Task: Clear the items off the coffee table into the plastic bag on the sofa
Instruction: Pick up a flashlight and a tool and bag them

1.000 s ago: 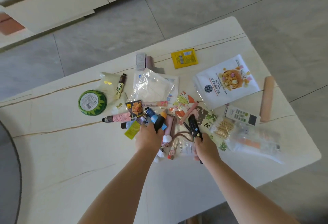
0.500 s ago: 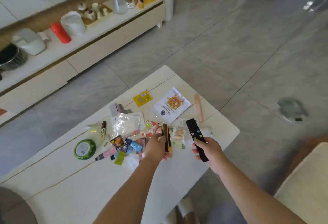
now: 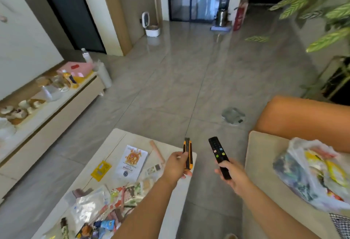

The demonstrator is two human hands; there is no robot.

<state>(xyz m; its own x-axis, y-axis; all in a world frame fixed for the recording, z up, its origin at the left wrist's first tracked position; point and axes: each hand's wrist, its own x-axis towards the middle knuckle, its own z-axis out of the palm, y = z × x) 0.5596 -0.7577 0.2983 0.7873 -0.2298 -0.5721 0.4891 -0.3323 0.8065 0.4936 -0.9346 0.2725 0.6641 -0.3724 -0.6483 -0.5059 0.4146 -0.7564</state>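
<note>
The coffee table (image 3: 117, 140), pale stone with thin gold veins, fills the lower left from about 6 to 9 o'clock, and most of its clutter lies heaped at its near end. At 3 to 4 o'clock sits the sofa (image 3: 265, 172), with a cream seat and an orange arm, and on that seat rests the plastic bag (image 3: 310, 174), translucent white, with colourful packets showing through its skin. On the table, a white snack pouch (image 3: 130, 161) with a printed food picture lies flat, just beside a yellow sachet (image 3: 101, 168) at its 9 o'clock and a pinkish stick (image 3: 157, 151) at its 2 o'clock; a small white remote (image 3: 154, 169) lies at the pouch's 4 o'clock. Clear wrappers and small tubes crowd toward 7 o'clock, too blurred to name. Near the middle of the view, the right hand (image 3: 233, 175) grasps a black TV remote (image 3: 218, 155) by its lower end, over the floor gap between table and sofa. The left hand (image 3: 175, 167) pinches an orange and black utility knife (image 3: 187, 153), upright, over the table's far right corner.
</note>
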